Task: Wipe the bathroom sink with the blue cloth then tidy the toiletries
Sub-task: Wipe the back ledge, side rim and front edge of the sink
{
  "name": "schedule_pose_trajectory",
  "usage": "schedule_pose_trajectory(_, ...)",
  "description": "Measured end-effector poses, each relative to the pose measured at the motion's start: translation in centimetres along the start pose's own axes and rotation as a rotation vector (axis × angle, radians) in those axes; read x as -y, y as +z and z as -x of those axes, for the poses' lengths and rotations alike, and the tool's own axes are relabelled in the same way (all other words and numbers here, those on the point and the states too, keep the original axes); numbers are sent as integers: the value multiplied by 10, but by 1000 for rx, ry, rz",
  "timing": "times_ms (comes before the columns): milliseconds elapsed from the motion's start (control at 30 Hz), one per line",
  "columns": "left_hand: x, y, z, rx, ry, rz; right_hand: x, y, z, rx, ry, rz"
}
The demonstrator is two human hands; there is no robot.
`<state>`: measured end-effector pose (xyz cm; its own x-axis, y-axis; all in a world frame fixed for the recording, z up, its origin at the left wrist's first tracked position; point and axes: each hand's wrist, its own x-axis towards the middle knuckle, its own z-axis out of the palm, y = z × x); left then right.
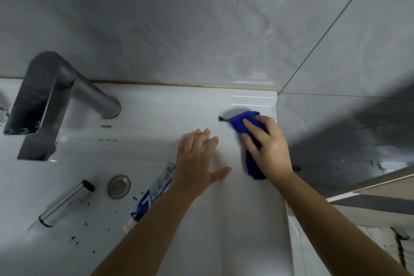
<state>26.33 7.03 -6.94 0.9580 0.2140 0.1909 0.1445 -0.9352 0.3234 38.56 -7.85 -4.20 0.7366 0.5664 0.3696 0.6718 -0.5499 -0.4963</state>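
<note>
Both forearms reach in from the near edge over the sink [156, 107]. At the far left stands the faucet [56, 101]; in the basin lie a silver tube [67, 203], the drain [118, 186] and a toothpaste tube [154, 192], dark specks [87, 204] among them. The left hand [197, 163] rests flat, fingers apart and straight. Beside it, the right hand [266, 143] presses the bunched blue cloth [240, 122] into the sink's back right corner, fingers curled over it. Overlapping strokes toward the basin would serve best, I'd say, lifting the toiletries before reaching the specks.

sink brand: "TUTU" is printed in dark letters on the sink [156, 114] ledge, right by the faucet [56, 96]
tube print: the toothpaste tube [156, 188] lettering can't be read, it's too blurred
</note>
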Motion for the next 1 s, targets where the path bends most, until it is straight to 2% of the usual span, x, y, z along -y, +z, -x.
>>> schedule_pose_trajectory(67, -2, 2, 3, 25, -40, 29, -7, 9, -37, -149, 223, -40)
schedule_pose_trajectory(133, -5, 4, 5, 39, -88, 46, -4, 22, -62, -179, 347, -26)
schedule_pose_trajectory(233, -5, 4, 7, 56, -131, 48, 12, 35, -64, -70, 207, 16)
schedule_pose_trajectory(333, -3, -2, 8, 66, -99, 46, 0, 25, -52, 22, 70, 41)
schedule_pose_trajectory(400, 3, -10, 7, 47, -97, 11, -15, 15, -49, -56, 164, 83)
schedule_pose_trajectory(467, 19, -20, 5, 1, -162, -37, -14, 17, -51, -122, 328, 88)
schedule_pose_trajectory(500, 32, -25, 4, -17, -203, -60, -5, 24, -54, -131, 348, 77)
schedule_pose_trajectory(533, 42, -30, 4, -29, -231, -89, 7, 33, -59, -122, 319, 55)
schedule_pose_trajectory(600, 64, -32, 6, -33, -236, -141, 36, 59, -70, -69, 141, 15)
schedule_pose_trajectory(700, 83, -26, 15, -44, -170, -166, 61, 82, -81, 33, -85, 27)
schedule_pose_trajectory(767, 88, -24, 20, -50, -148, -152, 53, 75, -77, 37, -82, 45)
schedule_pose_trajectory(867, 89, -30, 26, -69, -138, -129, 33, 53, -63, -98, 159, 53)
schedule_pose_trajectory(900, 90, -33, 28, -74, -134, -130, 34, 52, -62, -116, 183, 65)
schedule_pose_trajectory(1000, 98, -41, 42, -83, -128, -135, 68, 81, -77, -54, -34, 61)
